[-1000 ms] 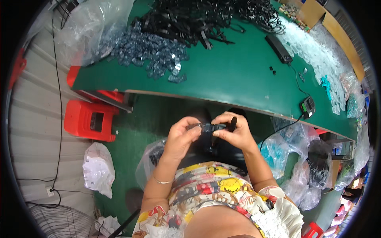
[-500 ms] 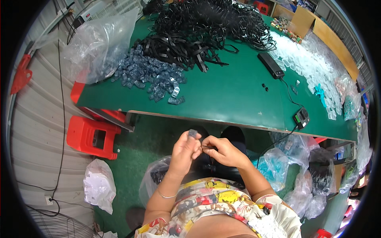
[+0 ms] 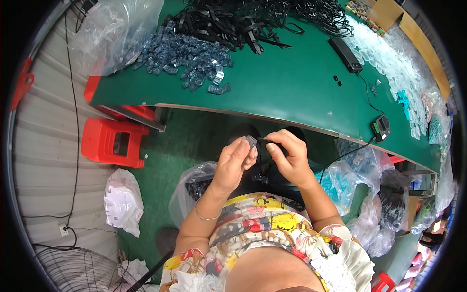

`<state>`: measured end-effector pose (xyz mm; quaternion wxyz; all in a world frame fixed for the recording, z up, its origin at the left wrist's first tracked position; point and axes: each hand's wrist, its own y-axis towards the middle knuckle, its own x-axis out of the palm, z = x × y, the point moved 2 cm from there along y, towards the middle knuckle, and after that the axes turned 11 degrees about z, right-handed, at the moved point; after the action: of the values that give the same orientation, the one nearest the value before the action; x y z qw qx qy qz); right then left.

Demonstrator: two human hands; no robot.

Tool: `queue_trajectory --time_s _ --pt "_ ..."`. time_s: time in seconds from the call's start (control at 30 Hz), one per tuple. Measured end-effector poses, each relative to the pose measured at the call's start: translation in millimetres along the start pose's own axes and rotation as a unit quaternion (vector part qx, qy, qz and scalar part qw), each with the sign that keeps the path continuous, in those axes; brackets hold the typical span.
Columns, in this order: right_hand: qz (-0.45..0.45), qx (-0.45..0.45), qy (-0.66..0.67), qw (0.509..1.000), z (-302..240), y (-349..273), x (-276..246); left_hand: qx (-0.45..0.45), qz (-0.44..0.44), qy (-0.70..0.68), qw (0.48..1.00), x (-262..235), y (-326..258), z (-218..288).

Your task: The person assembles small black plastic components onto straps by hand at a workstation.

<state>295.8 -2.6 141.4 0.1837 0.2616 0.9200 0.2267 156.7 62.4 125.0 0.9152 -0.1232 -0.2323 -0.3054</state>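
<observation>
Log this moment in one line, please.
Left hand: holding small grey piece | Right hand: pinching thin black strip | Green table: pile of translucent blue-grey pieces, black straps beyond

Assembly workshop: green workbench [image 3: 292, 92], heaped black straps [image 3: 228, 22], clear parts [image 3: 389, 58].

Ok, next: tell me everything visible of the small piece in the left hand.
The small piece is short, blocky and dark grey-blue, apparently shiny, semi-clear plastic with paler highlights. The left hand holds it off the table, on the person's side of its near edge; the thumb and fingers cover its lower part, and the exposed end sticks out tilted past the thumb tip. A thin dark strip in the right hand points toward it; whether they touch is unclear.
</observation>
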Motion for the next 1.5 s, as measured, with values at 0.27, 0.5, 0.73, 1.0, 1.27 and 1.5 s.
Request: queue_trajectory --time_s 0.27,0.5,0.73,1.0,1.27,1.5 --pt "0.027 -0.142 -0.095 0.985 -13 -5 10 -0.051 -0.032 -0.116 0.991 -2 -5 -1" --pt "0.063 -0.167 -0.099 0.979 -8 -10 15 -0.099 -0.022 -0.12 0.988 -1 -7 -5" --pt "0.027 -0.144 -0.081 0.986 -2 -9 13 -0.172 -0.08 -0.122 0.974 -9 -6 -10" --pt "-0.084 0.08 0.118 0.986 9 -6 7 0.029 0.01 0.197 0.98 -4 -9 0" --pt "-0.005 0.064 0.079 0.995 11 -11 5 0.096 0.005 0.285 0.954 -9 -5 1" --pt "-0.073 0.232 0.379 0.893 21 -14 7 0.087 -0.037 0.277 0.956 -4 -7 9"
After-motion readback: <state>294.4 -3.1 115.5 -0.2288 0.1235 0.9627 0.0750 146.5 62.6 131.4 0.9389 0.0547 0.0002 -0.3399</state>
